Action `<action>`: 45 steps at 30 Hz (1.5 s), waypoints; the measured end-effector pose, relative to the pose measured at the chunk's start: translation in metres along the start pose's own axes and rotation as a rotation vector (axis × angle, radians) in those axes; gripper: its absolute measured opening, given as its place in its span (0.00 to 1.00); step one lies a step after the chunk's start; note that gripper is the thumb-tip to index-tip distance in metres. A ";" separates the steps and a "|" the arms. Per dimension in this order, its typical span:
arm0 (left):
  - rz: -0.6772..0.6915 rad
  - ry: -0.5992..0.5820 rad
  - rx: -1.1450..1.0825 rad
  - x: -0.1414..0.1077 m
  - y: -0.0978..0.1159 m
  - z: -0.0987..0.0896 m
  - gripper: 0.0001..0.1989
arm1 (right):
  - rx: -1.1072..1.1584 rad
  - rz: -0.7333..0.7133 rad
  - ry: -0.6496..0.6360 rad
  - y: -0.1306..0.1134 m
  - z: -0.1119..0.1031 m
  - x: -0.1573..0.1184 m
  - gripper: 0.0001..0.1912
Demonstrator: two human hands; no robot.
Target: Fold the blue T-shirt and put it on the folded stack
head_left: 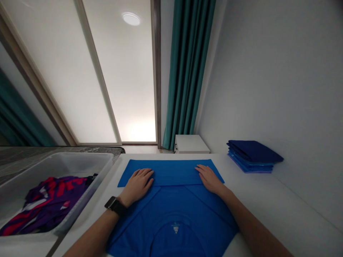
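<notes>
A blue T-shirt (174, 200) lies spread on the white table, its neck opening and a small printed label nearest me. The shirt's far end is turned over into a straight band across its width. My left hand (139, 182) rests flat on the left part of that band, fingers stretched out, with a black watch on the wrist. On the band's right part lies my right hand (209, 178), palm down with fingers extended. Both hands touch the cloth without gripping it.
A stack of folded blue garments (253, 157) sits at the right by the wall. To the left stands a translucent plastic bin (88, 160) holding purple and red clothing (53, 200). A small white cabinet (191, 143) is beyond the white table (268, 207), near teal curtains (189, 71).
</notes>
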State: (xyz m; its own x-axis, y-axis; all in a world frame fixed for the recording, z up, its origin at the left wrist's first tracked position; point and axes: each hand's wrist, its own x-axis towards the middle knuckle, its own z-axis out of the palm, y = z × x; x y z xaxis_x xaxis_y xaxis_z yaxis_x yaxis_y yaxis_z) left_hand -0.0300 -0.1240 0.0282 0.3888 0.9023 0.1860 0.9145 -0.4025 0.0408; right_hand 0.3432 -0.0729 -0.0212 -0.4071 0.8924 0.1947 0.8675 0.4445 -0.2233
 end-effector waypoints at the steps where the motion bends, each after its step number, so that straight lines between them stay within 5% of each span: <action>1: -0.010 0.005 0.001 0.003 -0.003 -0.002 0.20 | -0.005 -0.010 0.010 0.004 0.000 0.003 0.25; 5: -0.010 -0.015 0.034 0.020 -0.018 -0.008 0.18 | -0.029 -0.017 -0.002 0.018 -0.004 0.023 0.25; 12: -0.029 -0.221 0.085 0.061 -0.063 -0.020 0.21 | -0.070 0.065 -0.058 0.048 -0.021 0.060 0.24; 21: -0.007 -0.408 0.041 0.093 -0.100 -0.031 0.23 | -0.118 0.134 -0.194 0.061 -0.029 0.083 0.20; 45: -0.028 -0.528 -0.064 0.091 -0.135 -0.040 0.14 | -0.018 0.105 -0.388 0.088 -0.062 0.081 0.09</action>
State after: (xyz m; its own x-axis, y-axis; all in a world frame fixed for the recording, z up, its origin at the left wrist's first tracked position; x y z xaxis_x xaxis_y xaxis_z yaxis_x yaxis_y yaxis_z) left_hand -0.1223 0.0067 0.0791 0.3829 0.8608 -0.3352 0.9230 -0.3712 0.1012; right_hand 0.4043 0.0336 0.0345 -0.3907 0.8976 -0.2042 0.9136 0.3511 -0.2050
